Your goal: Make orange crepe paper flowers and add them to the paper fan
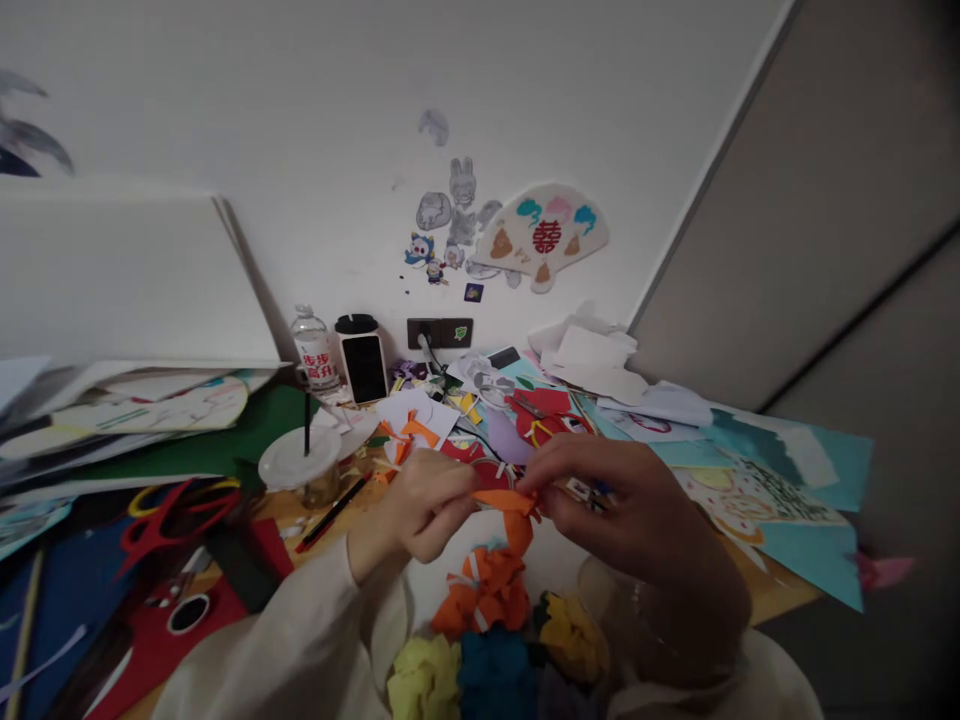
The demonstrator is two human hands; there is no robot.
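An orange strip [501, 498], soft like felt or crepe paper, is stretched between my two hands. My left hand [431, 500] pinches its left end with closed fingers. At the other end, my right hand [600, 495] grips it between thumb and fingertips, where the strip bends downward. Just below lies a bunched orange flower-like piece [487, 590] on a white surface. Nearer to me are a pale yellow ruffled piece [425, 675], a blue one [496, 675] and an amber one [576, 640].
Red-handled scissors [180, 520] and a lidded cup with a straw [300, 460] are on the left. A bottle [315, 350] and a phone [364, 365] stand by the wall. Paper scraps [480, 380] cover the back; painted sheets [780, 500] lie right.
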